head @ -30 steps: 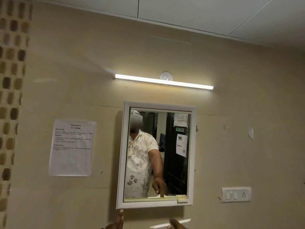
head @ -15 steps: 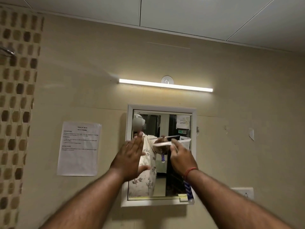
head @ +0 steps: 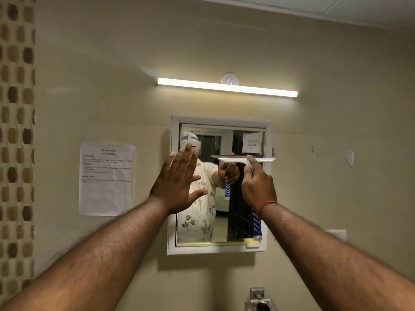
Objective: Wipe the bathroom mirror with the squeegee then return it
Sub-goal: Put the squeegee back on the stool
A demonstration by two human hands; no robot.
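Squeegee (head: 246, 160): centre-right of frame, white blade level against the upper right of the mirror (head: 224, 221), blue-and-white handle hanging down behind the wrist. Right hand (head: 258, 187) fingers closed around the handle just under the blade; red thread on the wrist. Left hand (head: 179, 182) flat, fingers spread, over the mirror's left frame edge; contact not clear. Tube light (head: 226, 87) above the mirror. Printed sheet (head: 106, 178) on wall, centre left.
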